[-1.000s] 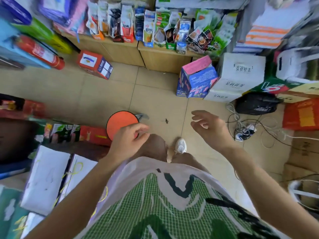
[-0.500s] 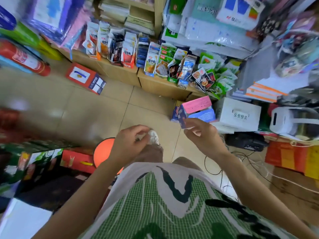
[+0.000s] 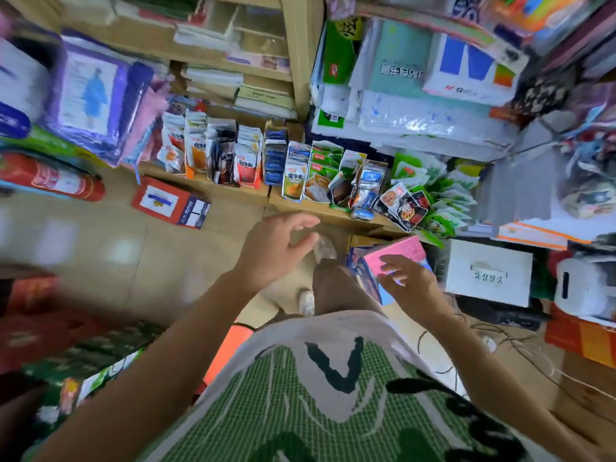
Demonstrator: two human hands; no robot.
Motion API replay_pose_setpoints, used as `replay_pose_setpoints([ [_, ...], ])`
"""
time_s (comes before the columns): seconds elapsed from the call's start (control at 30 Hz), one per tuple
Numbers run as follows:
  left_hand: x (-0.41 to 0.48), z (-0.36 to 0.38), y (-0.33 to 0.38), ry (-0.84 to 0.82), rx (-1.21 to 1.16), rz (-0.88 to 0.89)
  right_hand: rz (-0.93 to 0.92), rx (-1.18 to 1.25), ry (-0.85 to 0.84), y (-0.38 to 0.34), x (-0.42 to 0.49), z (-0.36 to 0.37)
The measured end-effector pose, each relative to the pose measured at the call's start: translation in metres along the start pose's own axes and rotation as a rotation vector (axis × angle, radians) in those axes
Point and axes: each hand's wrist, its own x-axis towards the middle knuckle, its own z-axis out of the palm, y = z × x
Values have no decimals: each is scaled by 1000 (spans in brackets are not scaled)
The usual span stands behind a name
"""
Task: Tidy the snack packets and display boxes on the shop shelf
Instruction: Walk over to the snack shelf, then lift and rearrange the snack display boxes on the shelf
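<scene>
A low wooden shelf [image 3: 233, 190] carries a row of upright display boxes of snack packets [image 3: 246, 160]. At its right end lie loose dark packets [image 3: 405, 206] and green packets [image 3: 446, 198], tumbled over the edge. My left hand [image 3: 276, 248] hangs in the air just short of the shelf's front edge, fingers loosely spread and holding nothing. My right hand [image 3: 410, 281] is lower right, fingers relaxed, over a pink-topped blue box [image 3: 396, 253] on the floor. Whether it touches the box I cannot tell.
A red and blue box [image 3: 171, 203] lies on the tiled floor left of the shelf. A white carton [image 3: 488, 271] stands right of the pink-topped box, cables [image 3: 500, 341] trailing beyond it. Stationery stacks fill the upper shelves [image 3: 416, 78]. An orange round stool [image 3: 230, 345] is behind my legs.
I have stepped towards the shelf and the view has tilted up. Both hands have moved forward; they stay empty.
</scene>
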Motion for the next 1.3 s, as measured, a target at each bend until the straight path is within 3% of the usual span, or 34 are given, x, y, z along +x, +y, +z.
replay_pose_setpoints([
  [0.2,43,-25,-43,-109,128,-170,-87,42,-98,-49,88,4],
  [0.37,50,-55,-90,-96,205,-314,-166,126,-202,-100,146,23],
  [0.53,56,-83,-136,-147,270,-353,-248,88,-215,-155,186,58],
  [0.7,62,-103,-217,-230,259,-296,-276,50,-148,-191,211,120],
  [0.97,112,-94,-360,-215,184,-136,-29,53,-75,-161,247,275],
  [1.1,162,-49,-404,-133,260,23,-12,-36,93,-120,288,326],
  [1.3,217,53,-482,123,495,323,-369,-240,602,-44,369,365],
])
